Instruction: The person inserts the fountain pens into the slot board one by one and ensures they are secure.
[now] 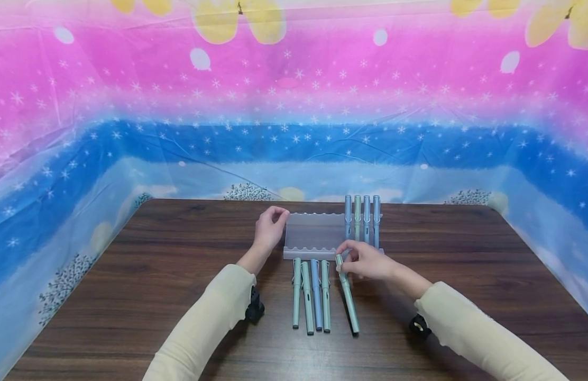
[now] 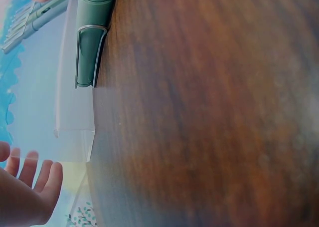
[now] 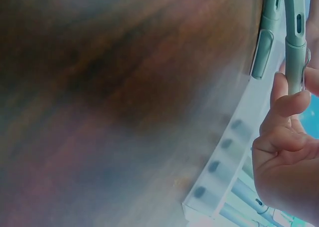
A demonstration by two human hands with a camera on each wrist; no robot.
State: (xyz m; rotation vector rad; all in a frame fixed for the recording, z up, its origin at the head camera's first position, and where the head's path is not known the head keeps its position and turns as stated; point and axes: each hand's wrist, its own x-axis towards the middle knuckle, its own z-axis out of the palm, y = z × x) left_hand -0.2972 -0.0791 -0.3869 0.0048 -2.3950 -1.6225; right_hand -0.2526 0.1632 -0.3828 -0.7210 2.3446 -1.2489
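A translucent pen rack [image 1: 315, 231] with scalloped edges stands on the table. My left hand [image 1: 270, 227] is at its upper left corner, thumb and fingertips about the side edge in the left wrist view [image 2: 30, 192]. Just in front of the rack, my right hand [image 1: 368, 262] pinches a green pen [image 1: 348, 301] near its clip end; the pen slants with its other end toward me. Several capped pens, blue and green [image 1: 357, 217], stand in the rack's right part. In front of its left part lie several more, green [image 1: 296, 293] and one blue [image 1: 315, 296].
The dark wooden table [image 1: 180, 296] spreads around the rack and the pens. Behind and beside it hangs a pink and blue printed cloth [image 1: 294, 127]. A black wrist camera [image 1: 254, 307] sits at the left sleeve, another [image 1: 420, 326] at the right.
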